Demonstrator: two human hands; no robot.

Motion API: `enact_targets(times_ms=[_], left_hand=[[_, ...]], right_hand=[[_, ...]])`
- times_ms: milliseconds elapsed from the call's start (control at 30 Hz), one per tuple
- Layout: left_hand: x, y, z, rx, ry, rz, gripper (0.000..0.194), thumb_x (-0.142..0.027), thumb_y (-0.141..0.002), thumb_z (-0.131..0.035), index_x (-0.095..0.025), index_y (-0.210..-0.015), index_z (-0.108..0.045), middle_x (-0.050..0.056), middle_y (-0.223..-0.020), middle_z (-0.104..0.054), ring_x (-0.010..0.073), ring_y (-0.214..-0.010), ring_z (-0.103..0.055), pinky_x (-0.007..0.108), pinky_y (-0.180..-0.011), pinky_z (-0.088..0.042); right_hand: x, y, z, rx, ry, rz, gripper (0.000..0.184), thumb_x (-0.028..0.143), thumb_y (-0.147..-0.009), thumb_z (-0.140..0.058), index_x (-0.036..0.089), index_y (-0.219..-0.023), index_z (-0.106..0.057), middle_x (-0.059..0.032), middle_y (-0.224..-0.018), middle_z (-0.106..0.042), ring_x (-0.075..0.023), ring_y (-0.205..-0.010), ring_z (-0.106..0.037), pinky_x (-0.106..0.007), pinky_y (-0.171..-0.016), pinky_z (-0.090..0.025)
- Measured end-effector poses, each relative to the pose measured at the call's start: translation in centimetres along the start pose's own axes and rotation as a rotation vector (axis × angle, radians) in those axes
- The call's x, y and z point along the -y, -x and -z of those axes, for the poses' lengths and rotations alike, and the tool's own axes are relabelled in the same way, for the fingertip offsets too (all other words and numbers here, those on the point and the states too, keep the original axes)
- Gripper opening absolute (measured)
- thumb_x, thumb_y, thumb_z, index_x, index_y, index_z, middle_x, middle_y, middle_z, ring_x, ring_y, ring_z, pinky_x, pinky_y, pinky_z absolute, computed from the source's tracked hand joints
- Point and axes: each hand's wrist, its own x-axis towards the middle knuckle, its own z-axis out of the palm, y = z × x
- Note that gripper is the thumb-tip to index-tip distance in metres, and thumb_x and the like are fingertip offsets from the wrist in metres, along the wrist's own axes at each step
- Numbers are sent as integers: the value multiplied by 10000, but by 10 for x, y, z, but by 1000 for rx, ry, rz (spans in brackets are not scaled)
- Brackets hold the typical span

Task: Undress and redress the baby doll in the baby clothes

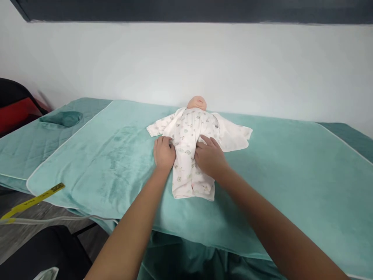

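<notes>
A baby doll point(198, 102) lies on its back with its head toward the wall, in a white baby romper point(186, 155) with small printed figures. The romper's sleeves spread to both sides, and a plain white front flap point(236, 140) is folded out to the right. Along the romper's left edge, my left hand point(164, 153) rests with curled fingers, thumb against the cloth. My right hand point(210, 156) lies over the middle of the front, its fingers bent onto the fabric at the opening. The fingertips of both hands are partly hidden.
A teal cover point(291, 175) spreads over the bed, which has a face hole point(62, 119) at the left. The white wall point(186, 62) borders the far side. A yellow tag point(36, 200) with a cable and a black chair point(46, 252) stand at the lower left.
</notes>
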Motion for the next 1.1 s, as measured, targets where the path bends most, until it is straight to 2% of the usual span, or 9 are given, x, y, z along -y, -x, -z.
enact_targets(times_ms=[167, 300, 400, 467, 600, 800, 933, 1033, 1100], left_hand=[[0, -8, -1, -39, -12, 8, 203, -188, -865, -516, -195, -1032, -631, 118, -1163, -613, 299, -1166, -524, 441, -1001, -426], [0, -13, -2, -138, -21, 142, 324, -289, -890, -525, -168, -1187, -570, 149, -1339, -531, 315, -1285, -463, 454, -1049, -390], [-1, -17, -4, -101, -50, 224, 399, -348, -907, -514, -157, -1257, -530, 163, -1313, -564, 324, -1275, -483, 482, -1051, -379], [-1, -20, -4, -62, -70, 237, 405, -367, -918, -496, -157, -1263, -532, 166, -1275, -598, 335, -1245, -505, 501, -1037, -380], [1, -21, -5, -36, -84, 215, 376, -338, -920, -481, -176, -1250, -558, 155, -1231, -638, 335, -1213, -529, 496, -1009, -386], [1, -23, -5, 15, -133, 181, 372, -337, -898, -520, -189, -1236, -573, 151, -1206, -645, 346, -1205, -527, 512, -1009, -379], [-5, -18, -2, -11, -179, 146, 465, -289, -862, -574, -162, -1306, -515, 170, -1322, -540, 341, -1236, -484, 492, -1004, -391], [-8, -8, 1, 23, -218, -6, 280, -205, -891, -508, -174, -1147, -616, 157, -1337, -523, 327, -1244, -457, 472, -1001, -394], [-7, -1, 4, 92, -240, -150, 233, -175, -905, -468, -188, -1032, -662, 138, -1271, -578, 322, -1221, -465, 488, -1018, -377]], right_hand=[[-1, 2, 0, -26, -135, -37, 243, 153, -910, -483, 225, -849, -707, -88, -1026, -715, -303, -1358, -439, -547, -1163, -225], [-6, 6, 1, -231, -434, -174, 197, 191, -886, -492, 239, -941, -675, -66, -1197, -672, -247, -1222, -561, -454, -1077, -399], [-15, 9, 0, -403, -563, -277, 209, 228, -887, -496, 246, -1040, -638, -79, -1239, -642, -239, -1179, -580, -423, -1008, -462], [-29, 13, -4, -467, -531, -324, 232, 234, -890, -489, 238, -1082, -620, -94, -1226, -635, -248, -1173, -572, -432, -1011, -457], [-63, 26, -21, -345, -320, -355, 276, 212, -873, -502, 193, -1114, -636, -138, -1178, -651, -298, -1167, -548, -474, -1008, -439], [-82, 32, -32, -95, -248, -187, 389, 90, -822, -461, 199, -1135, -664, -101, -1240, -669, -282, -1178, -568, -454, -1019, -445], [-80, 34, -31, -134, -269, -254, 538, 21, -741, -437, 187, -1215, -629, -100, -1278, -653, -268, -1216, -558, -437, -1029, -455], [-80, 43, -31, -199, -219, -332, 444, 84, -793, -471, 181, -1186, -652, -111, -1290, -645, -283, -1228, -547, -468, -1044, -445], [-79, 50, -29, -195, -206, -304, 344, 160, -844, -506, 200, -1137, -682, -94, -1267, -661, -285, -1212, -557, -476, -1038, -447]])
